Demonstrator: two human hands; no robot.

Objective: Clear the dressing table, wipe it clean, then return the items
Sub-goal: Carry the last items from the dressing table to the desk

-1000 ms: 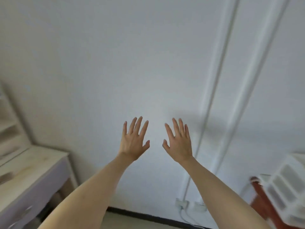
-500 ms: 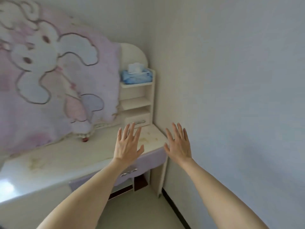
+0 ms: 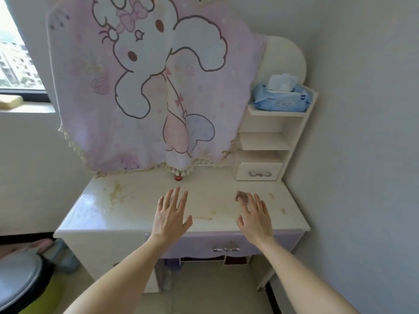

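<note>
Both hands hover low in the frame over the table (image 3: 136,214), fingers straight and spread, holding nothing: left hand (image 3: 170,217) at centre, right hand (image 3: 255,217) to its right. The top looks hard, glossy and stained. A small brownish item (image 3: 239,196), blurred at the right fingertips, and a red knob-like bit (image 3: 178,177) by the cloth (image 3: 145,87) fringe look light, likely pinchable. The tissue pack (image 3: 281,99), upper right shelf, is soft; grasp its sides.

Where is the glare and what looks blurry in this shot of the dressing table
Head view: window daylight puts a bright sheen on the dressing table top's left front corner; the right hand fingertips and the small dark item by them are motion-smeared; the left hand is sharper; wide-angle bending curves the frame edges.
</note>
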